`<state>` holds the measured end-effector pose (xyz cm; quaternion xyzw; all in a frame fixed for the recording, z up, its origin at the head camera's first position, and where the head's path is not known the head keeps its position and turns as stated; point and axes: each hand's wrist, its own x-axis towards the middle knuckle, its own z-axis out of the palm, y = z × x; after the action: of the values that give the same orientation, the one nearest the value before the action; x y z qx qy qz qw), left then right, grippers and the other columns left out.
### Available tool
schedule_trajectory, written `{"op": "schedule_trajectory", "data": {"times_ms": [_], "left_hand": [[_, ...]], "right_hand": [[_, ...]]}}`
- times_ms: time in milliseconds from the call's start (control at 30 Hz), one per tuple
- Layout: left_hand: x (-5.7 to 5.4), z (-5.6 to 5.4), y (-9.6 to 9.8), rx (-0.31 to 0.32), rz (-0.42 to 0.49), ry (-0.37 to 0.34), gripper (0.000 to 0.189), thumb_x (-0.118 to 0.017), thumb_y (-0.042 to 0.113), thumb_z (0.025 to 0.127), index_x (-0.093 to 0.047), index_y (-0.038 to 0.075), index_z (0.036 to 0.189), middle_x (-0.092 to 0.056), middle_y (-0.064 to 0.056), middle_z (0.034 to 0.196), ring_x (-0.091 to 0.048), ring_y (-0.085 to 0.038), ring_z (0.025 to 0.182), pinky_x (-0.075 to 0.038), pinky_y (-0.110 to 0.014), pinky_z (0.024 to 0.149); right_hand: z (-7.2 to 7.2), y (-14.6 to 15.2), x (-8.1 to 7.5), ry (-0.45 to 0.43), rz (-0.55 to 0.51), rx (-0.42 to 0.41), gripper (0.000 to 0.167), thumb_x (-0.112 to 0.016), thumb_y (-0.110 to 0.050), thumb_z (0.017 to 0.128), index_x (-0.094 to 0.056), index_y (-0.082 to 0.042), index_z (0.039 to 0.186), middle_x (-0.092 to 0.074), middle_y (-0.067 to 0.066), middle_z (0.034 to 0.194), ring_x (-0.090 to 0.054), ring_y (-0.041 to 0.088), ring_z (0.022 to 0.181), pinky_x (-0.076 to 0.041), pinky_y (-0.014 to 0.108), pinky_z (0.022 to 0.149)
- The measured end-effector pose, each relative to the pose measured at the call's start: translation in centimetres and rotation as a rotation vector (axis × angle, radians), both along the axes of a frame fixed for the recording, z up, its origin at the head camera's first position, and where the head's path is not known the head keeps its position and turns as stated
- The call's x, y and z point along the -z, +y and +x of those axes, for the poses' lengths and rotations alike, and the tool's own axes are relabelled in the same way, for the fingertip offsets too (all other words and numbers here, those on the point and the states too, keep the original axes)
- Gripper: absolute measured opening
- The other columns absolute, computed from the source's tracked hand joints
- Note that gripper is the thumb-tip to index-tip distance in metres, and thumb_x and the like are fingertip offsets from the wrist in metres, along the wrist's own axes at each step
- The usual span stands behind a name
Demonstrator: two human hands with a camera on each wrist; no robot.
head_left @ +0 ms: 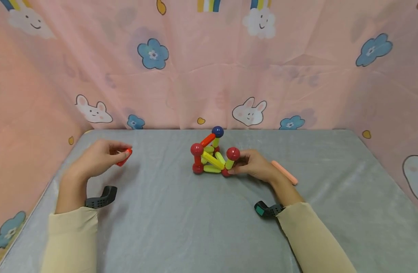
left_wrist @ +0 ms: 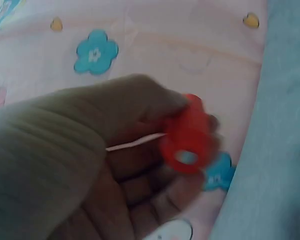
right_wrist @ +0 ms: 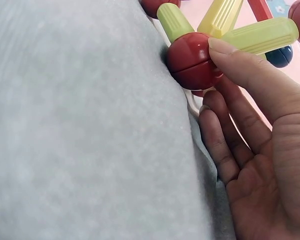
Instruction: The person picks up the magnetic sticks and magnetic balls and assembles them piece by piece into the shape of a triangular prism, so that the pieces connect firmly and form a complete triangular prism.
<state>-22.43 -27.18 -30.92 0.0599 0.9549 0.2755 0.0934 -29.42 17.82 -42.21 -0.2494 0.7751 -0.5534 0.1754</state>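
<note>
Raised over the left side of the table, my left hand [head_left: 96, 157] pinches a short red magnetic rod [left_wrist: 190, 125] between thumb and fingers. A pale metal disc shows in the rod's near end. In the middle stands a frame of magnetic rods and balls, with a yellow rod [head_left: 213, 160] slanting across its front. My right hand [head_left: 258, 165] holds the frame's front right base ball [right_wrist: 192, 61], which is dark red, thumb on one side and fingers behind. From that ball a yellow-green rod [head_left: 229, 164] rises to a red ball [head_left: 233, 153]. A blue ball [head_left: 217, 132] tops the back corner.
An orange rod [head_left: 284, 172] lies on the grey tablecloth [head_left: 181, 220], just right of my right hand. Behind the table hangs a pink patterned curtain [head_left: 202, 87], which also runs along both sides. Each wrist wears a dark band [head_left: 101, 198].
</note>
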Motion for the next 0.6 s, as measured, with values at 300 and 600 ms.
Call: {"op": "schedule_trajectory", "data": {"times_ms": [300, 600], "left_hand": [[-1.7, 0.1, 5.5, 0.021, 0.186, 0.172, 0.037, -0.065, 0.028, 0.1, -0.066, 0.015, 0.135, -0.074, -0.006, 0.121, -0.071, -0.02, 0.103, -0.052, -0.014, 0.081], [-2.1, 0.2, 9.8, 0.147, 0.205, 0.332, 0.029, -0.071, 0.015, 0.095, -0.072, 0.014, 0.124, -0.073, -0.004, 0.12, -0.072, -0.025, 0.106, -0.061, -0.04, 0.088]], "right_hand": [[0.0, 0.3, 0.0, -0.001, -0.016, -0.004, 0.04, -0.081, -0.004, 0.082, -0.071, -0.002, 0.121, -0.074, 0.008, 0.102, -0.066, 0.018, 0.089, -0.056, 0.024, 0.084], [0.0, 0.2, 0.1, -0.011, -0.014, -0.003, 0.036, -0.082, -0.007, 0.083, -0.072, -0.002, 0.116, -0.075, 0.013, 0.104, -0.068, 0.018, 0.09, -0.057, 0.025, 0.086]]}}
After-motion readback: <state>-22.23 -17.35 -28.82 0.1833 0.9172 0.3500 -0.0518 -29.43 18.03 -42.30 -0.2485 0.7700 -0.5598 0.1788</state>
